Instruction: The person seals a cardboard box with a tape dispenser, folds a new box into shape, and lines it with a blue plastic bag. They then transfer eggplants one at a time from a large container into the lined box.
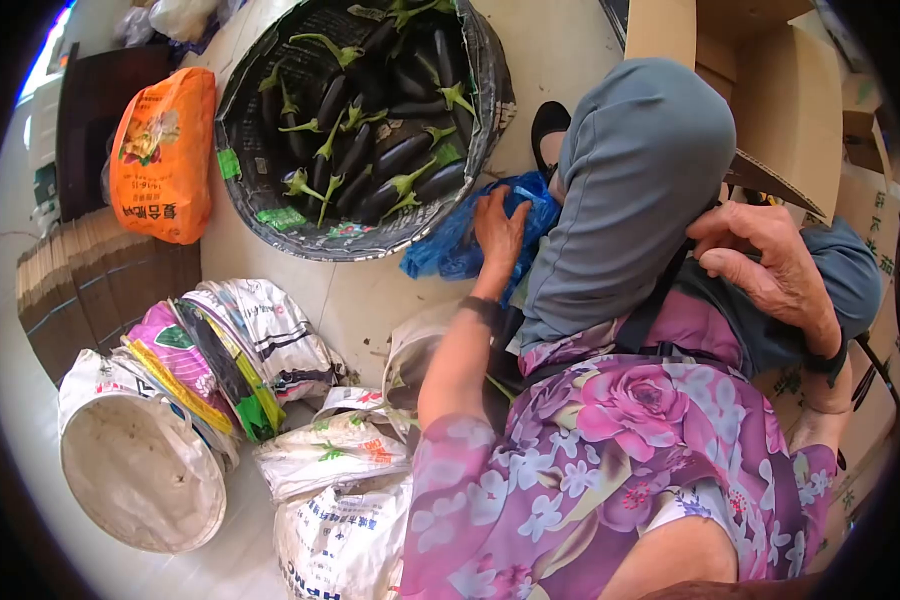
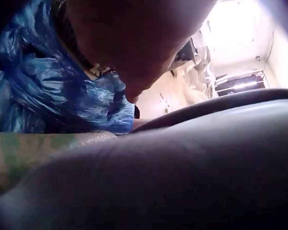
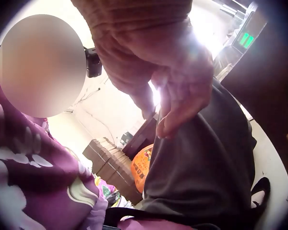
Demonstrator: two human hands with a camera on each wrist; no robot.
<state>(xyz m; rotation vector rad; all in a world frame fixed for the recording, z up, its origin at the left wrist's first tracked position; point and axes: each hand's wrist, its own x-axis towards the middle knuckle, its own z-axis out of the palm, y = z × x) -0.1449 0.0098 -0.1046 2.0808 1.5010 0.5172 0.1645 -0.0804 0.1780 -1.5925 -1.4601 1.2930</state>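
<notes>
A crumpled blue plastic bag (image 1: 450, 240) lies between a tub and the person's leg. My left hand (image 1: 498, 238) grips the bag from above, its fingertips partly lost in the folds. In the left wrist view the dark hand (image 2: 139, 38) stands over the shiny blue bag (image 2: 81, 100). My right hand (image 1: 760, 260) is by the thigh, fingers loosely bent, nothing in it. The right wrist view shows that hand (image 3: 168, 67) hanging before the grey trousers (image 3: 197, 163). Several eggplants (image 1: 355, 150) with green stems lie in the round black tub (image 1: 232, 190).
An orange printed bag (image 1: 165, 155) stands left of the tub, near stacked flattened cardboard (image 1: 110, 280). White sack-covered buckets (image 1: 145, 475) and printed white sacks (image 1: 335, 540) lie at lower left. An open cardboard box (image 1: 790, 110) is at upper right, beyond the knee.
</notes>
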